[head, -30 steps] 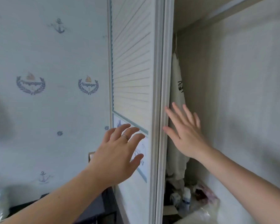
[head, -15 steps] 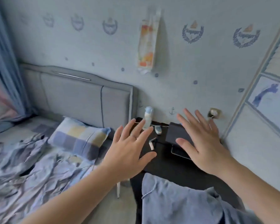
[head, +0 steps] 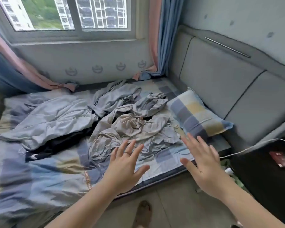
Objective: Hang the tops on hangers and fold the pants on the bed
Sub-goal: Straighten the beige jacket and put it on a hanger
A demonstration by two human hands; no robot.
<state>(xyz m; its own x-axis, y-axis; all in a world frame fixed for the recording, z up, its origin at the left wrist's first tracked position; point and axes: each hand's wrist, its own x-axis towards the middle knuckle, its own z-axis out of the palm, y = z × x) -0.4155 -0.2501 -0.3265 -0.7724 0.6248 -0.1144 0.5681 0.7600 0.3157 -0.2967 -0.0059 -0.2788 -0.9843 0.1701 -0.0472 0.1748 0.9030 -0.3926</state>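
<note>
Head view: left hand (head: 123,168) and right hand (head: 204,165) both spread flat, holding nothing, over the bed's (head: 39,178) near edge. Crumpled clothes (head: 130,125) mid-bed, pillow (head: 197,112) at the head end.

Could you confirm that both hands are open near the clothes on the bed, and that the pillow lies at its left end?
Not quite: the head view shows the pillow at the right end, against the headboard. The left hand and right hand are indeed open near the clothes on the bed.
</note>
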